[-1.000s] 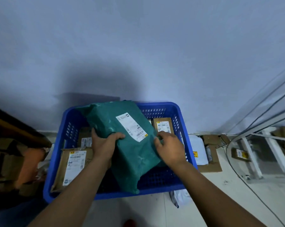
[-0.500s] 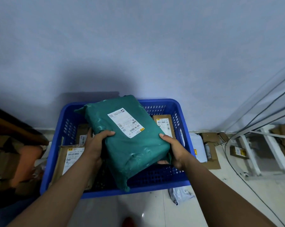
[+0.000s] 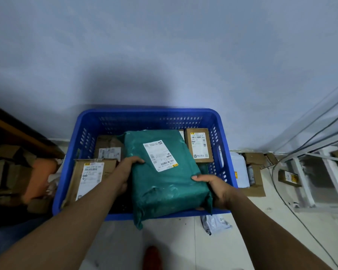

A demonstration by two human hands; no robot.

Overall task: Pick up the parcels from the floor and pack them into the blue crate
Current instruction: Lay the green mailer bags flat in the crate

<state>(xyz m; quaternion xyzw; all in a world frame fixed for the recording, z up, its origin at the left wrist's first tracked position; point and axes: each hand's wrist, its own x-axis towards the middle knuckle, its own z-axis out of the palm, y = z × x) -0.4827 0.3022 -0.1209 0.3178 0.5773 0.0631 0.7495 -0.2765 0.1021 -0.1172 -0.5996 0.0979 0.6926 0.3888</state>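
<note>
Your left fingers (image 3: 139,160) curl over the left edge of the green parcel (image 3: 164,178) and your right fingers (image 3: 198,177) clamp its near right corner, so both hands pinch it between them over the blue crate (image 3: 144,115). You are in the placing step: its far end dips inside among the cardboard boxes (image 3: 198,147), while its near end overhangs the front rim. Next, I judge, push it forward and lower it flat.

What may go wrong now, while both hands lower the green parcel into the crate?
1. The green parcel overhangs the crate at its near rim, so it may tip out when released.
2. The left hand and right hand grip its sides and may get pinched against the boxes below.
</note>
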